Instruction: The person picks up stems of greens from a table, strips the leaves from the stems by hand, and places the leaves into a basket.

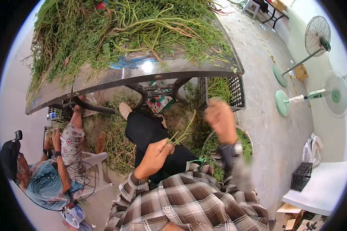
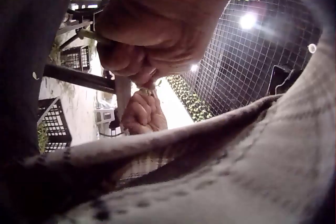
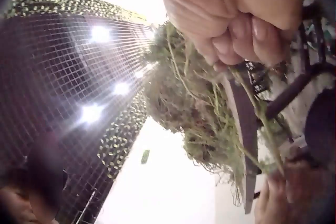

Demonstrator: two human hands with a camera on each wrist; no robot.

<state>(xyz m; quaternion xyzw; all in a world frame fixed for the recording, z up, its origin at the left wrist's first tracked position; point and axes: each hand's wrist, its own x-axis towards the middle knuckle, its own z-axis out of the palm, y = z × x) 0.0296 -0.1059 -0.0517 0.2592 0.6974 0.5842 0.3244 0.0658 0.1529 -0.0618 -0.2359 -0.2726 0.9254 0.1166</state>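
Thumb and fingers of my left hand [image 1: 153, 158] pinch a few green leafy stems [image 1: 187, 129] over my lap. One stem rises up and right from that grip. My right hand [image 1: 221, 121], blurred in the head view, is raised to the right of the stem's tip with a narrow gap between them. In the right wrist view its fingers [image 3: 260, 43] are curled and the stem [image 3: 257, 103] runs close below them. Below my right hand is a round tub of picked greens [image 1: 243, 140], partly hidden by my forearm.
A table [image 1: 173, 69] heaped with vine greens [image 1: 115, 30] stands ahead. Beneath its right end sits a black crate [image 1: 237, 92] of stems. Loose greens litter the floor. Another person [image 1: 54, 173] sits at left. Two fans [image 1: 283, 102] and a white table [image 1: 327, 184] stand at right.
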